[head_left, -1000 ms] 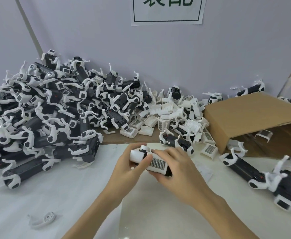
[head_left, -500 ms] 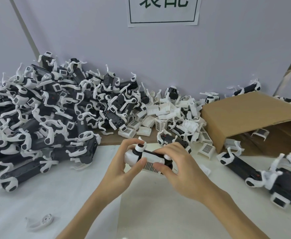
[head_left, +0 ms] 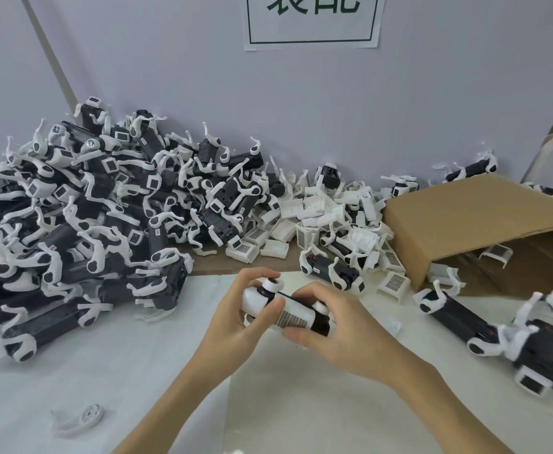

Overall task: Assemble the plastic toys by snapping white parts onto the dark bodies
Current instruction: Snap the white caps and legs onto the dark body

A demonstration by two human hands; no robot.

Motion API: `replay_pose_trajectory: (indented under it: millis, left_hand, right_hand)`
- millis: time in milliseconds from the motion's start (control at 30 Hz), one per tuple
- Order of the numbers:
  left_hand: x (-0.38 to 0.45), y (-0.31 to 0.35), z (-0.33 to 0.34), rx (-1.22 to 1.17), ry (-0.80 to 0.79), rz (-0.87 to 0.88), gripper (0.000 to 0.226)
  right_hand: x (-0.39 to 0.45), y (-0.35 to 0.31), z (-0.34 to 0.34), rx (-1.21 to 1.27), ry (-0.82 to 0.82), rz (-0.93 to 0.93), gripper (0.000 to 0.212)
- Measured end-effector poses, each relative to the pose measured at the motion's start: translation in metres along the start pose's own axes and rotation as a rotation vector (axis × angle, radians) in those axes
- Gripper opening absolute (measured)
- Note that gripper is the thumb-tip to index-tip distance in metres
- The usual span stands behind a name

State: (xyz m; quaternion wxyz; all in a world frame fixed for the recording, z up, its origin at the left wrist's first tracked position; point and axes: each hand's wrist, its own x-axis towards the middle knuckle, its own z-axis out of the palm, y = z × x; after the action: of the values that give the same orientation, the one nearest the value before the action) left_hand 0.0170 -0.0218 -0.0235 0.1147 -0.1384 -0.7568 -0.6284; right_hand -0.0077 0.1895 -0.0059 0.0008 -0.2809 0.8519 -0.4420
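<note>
A dark toy body with a white shell (head_left: 293, 311) sits between both my hands above the white table. My left hand (head_left: 239, 317) grips its left end, thumb laid across the white shell. My right hand (head_left: 330, 329) curls round its right end, fingers over the top. A white grille panel faces me on the toy's underside. A big heap of assembled dark-and-white toys (head_left: 82, 224) lies at the left. Loose white parts (head_left: 327, 217) are piled at the back centre.
A cardboard box (head_left: 471, 221) lies on its side at the right, open toward me. Several dark toys (head_left: 484, 326) lie in front of it. One lone white part (head_left: 78, 417) rests at the near left. A wall with a paper sign (head_left: 311, 21) closes the back.
The toy has turned in my hands, so the white grille panel now faces more downward and toward me. Both hands shifted their hold slightly and stayed in the same place.
</note>
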Motion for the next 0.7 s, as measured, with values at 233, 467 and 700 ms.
replay_pose_trajectory:
  millis: [233,467,700]
  left_hand:
    - [-0.0004,-0.0022,0.0018,0.065,0.015,0.023,0.031]
    - [0.0029,-0.0003,0.0032,-0.049,0.161,-0.046,0.03]
    - [0.0009,0.0009,0.0071,-0.033,0.096,-0.02,0.029]
  right_hand:
    - [-0.0009,-0.0018,0.0099,0.045,0.009,0.036,0.025]
    - [-0.0009,-0.0065,0.0106,0.112,0.113,-0.035,0.018]
    - [-0.0001,-0.0031,0.0054,0.069,0.106,0.002,0.013]
